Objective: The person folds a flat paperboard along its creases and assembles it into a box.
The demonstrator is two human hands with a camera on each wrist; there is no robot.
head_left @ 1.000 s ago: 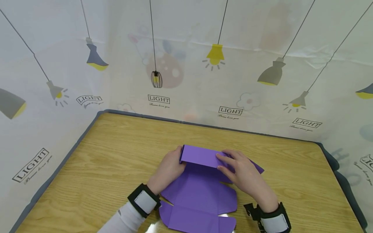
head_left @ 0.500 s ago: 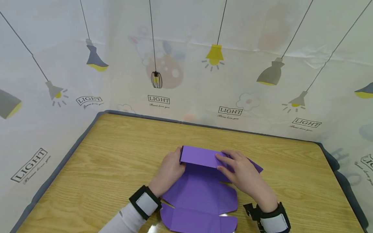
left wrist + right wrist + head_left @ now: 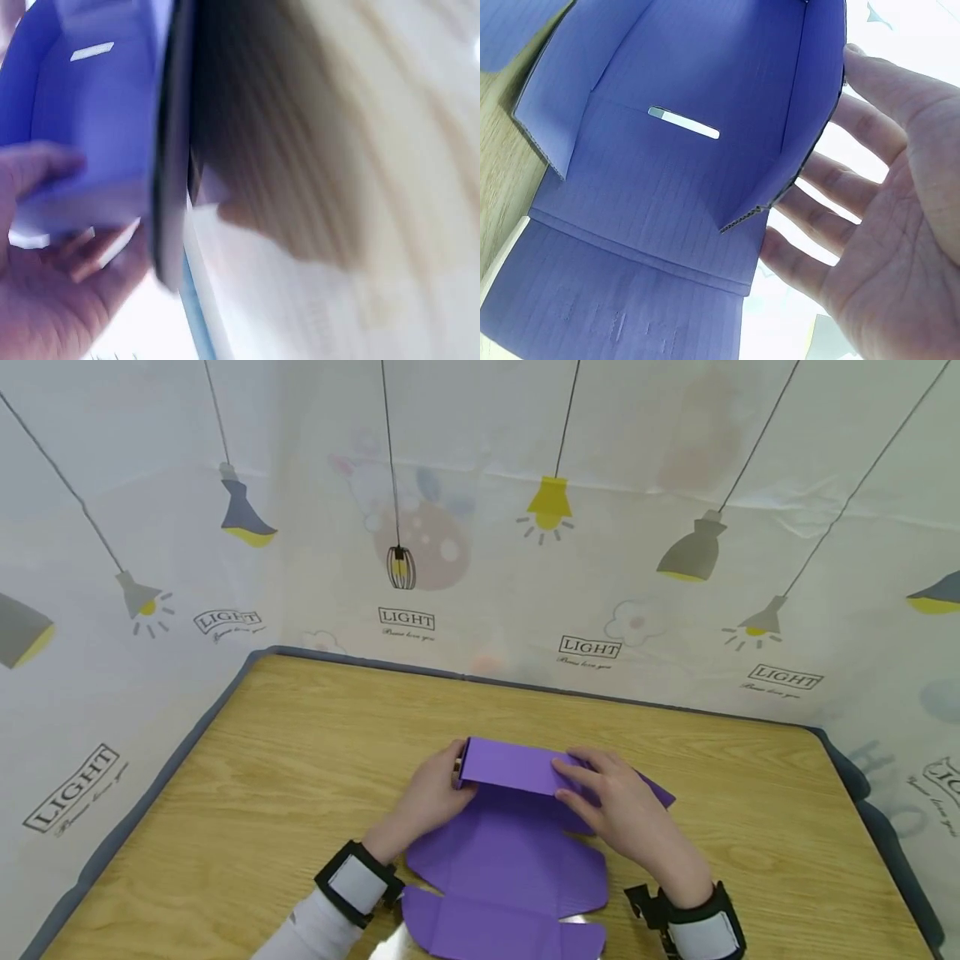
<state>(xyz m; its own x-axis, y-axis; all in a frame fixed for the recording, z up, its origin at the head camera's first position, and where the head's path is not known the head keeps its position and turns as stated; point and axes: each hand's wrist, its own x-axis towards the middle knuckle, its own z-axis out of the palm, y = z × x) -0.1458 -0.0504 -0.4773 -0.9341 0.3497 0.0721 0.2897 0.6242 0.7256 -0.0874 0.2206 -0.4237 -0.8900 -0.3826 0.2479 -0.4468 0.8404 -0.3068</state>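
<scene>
A purple cardboard box (image 3: pixel 517 860), partly folded, lies in front of the person, its near half flat on the table. The long far panel (image 3: pixel 510 764) stands raised and bent over toward the person. At its left end the left hand (image 3: pixel 431 793) grips the board; in the left wrist view the thumb (image 3: pixel 45 161) reaches inside over the wall, with fingers beneath. The right hand (image 3: pixel 626 806) rests on the panel's right end, fingers spread. Seen from the right wrist, its fairly straight fingers (image 3: pixel 832 176) lie along a side wall's outer face. A slot (image 3: pixel 684 122) pierces the board.
The wood-grain table (image 3: pixel 315 735) has a dark grey border (image 3: pixel 465 677) along its back and sides. Behind it hangs a pale sheet (image 3: pixel 487 610) printed with lamps. Near flaps (image 3: pixel 581 935) of the box spread toward the table's front.
The left hand and wrist have shifted slightly left, and a small gap now shows between that hand and the panel's left end. The right hand stays nearly still on the box.
</scene>
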